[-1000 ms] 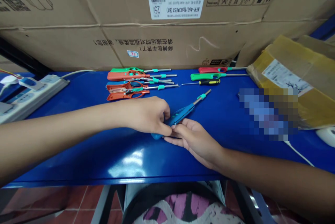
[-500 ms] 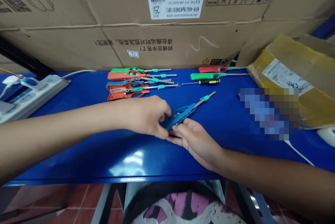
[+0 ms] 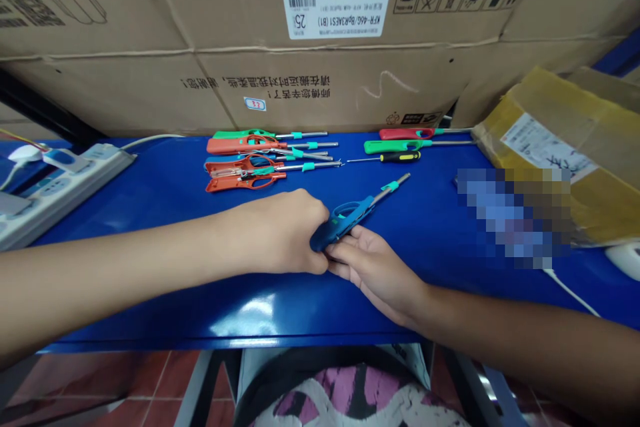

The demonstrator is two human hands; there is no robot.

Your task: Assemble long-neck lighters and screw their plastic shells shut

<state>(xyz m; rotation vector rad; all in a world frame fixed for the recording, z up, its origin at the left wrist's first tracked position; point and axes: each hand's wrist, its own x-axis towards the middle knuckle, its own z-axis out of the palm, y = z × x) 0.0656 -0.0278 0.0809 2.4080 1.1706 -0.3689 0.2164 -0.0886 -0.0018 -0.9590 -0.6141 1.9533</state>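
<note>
The left hand [image 3: 277, 230] has its grip clamped on the butt of the blue lighter [image 3: 350, 214]. The right hand [image 3: 383, 274] seemingly pinches it from below. Its nozzle points to 2 o'clock, just above the worktop [image 3: 165, 214]. Spare lighters [image 3: 250, 157] lie at 11 o'clock.

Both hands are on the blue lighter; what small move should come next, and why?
Probably a firm squeeze at the handle: the left hand grips the rear of the blue lighter, the right hand steadies it from below, nozzle pointing away.
</note>
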